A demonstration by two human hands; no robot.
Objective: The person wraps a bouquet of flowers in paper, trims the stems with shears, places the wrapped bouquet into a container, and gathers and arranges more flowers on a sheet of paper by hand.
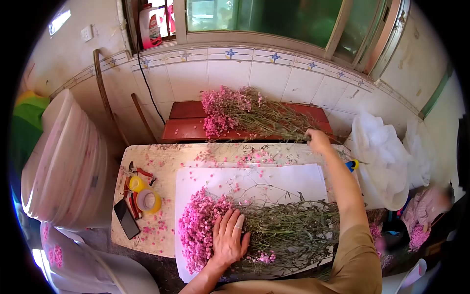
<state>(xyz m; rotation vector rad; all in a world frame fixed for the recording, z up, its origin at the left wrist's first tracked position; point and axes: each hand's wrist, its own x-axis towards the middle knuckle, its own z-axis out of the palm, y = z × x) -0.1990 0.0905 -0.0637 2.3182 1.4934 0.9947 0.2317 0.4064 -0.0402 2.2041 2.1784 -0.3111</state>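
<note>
A large bunch of pink flowers lies across white paper on the worktable, blooms to the left and thin green stems to the right. My left hand rests flat on this bunch, just where blooms meet stems, its fingers stretched out. Farther back, a second bunch of pink flowers lies on a red bench. My right hand reaches to the stem ends of that bunch, its fingers closed around some stems.
On the table's left lie pruning shears, tape rolls and a phone. Stacked white tubs stand at far left. A white bin with plastic wrap is on the right; a seated person is beyond it. Loose petals dot the tabletop.
</note>
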